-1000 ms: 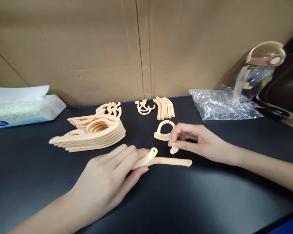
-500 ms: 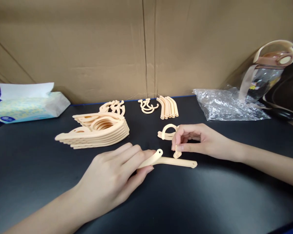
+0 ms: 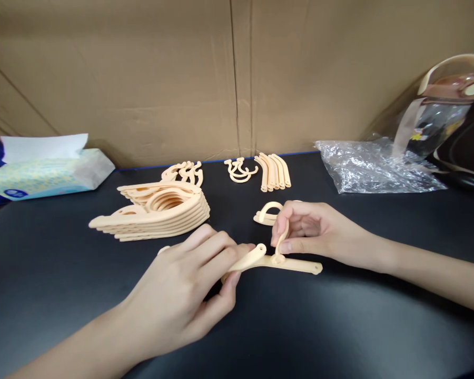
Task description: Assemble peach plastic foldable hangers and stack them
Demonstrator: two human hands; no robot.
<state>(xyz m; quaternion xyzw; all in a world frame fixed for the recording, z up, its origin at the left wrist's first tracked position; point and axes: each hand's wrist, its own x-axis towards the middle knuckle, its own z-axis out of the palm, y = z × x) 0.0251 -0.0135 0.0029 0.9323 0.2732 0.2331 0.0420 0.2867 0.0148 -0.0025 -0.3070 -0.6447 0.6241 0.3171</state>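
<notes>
Two cream plastic hanger arms lie crosswise, gripped between the thumb and fingers of my left hand. The end of one arm, with a small round hole, points up to the right; the other stretches low across the table. My right hand pinches a curved cream hanger hook by its upper part. The hook's wide lower end meets the lower arm, just right of the holed end. Most of the arms' left part is hidden under my left hand. Behind my right hand lie more curved cream pieces.
A stack of cream hangers stands left of centre. Along the back are loose curved pieces, hooks and a row of hanger arms. A tissue pack, clear plastic bag and water bottle stand farther out.
My right hand has moved slightly left, bringing the hook's lower end onto the lower arm. The left thumb has shifted a little back; its grip on the arms stays.
</notes>
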